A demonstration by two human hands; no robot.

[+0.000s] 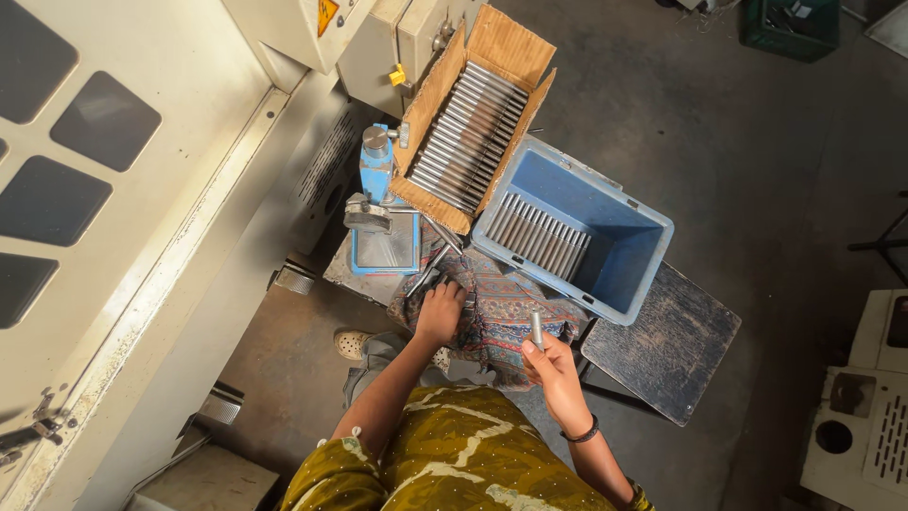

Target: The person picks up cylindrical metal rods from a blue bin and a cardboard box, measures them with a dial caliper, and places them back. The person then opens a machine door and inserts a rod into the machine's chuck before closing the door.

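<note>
My right hand (551, 364) holds a short metal rod (537, 329) upright over a patterned cloth (501, 308), just below the blue plastic bin (624, 274). A row of similar rods (539, 237) lies in that bin's left half. My left hand (438, 312) rests on the cloth's left side, its fingers closed on the end of another metal rod (427, 270) that points toward the small blue gauge stand (381, 218). A cardboard box (506, 43) beyond is filled with several rods (466, 137).
A large beige machine (123, 218) fills the left. A dark square board (667, 341) lies right of the cloth. A green crate (790, 28) sits at the top right, and a white cabinet (865, 407) stands at the right edge. The floor is grey concrete.
</note>
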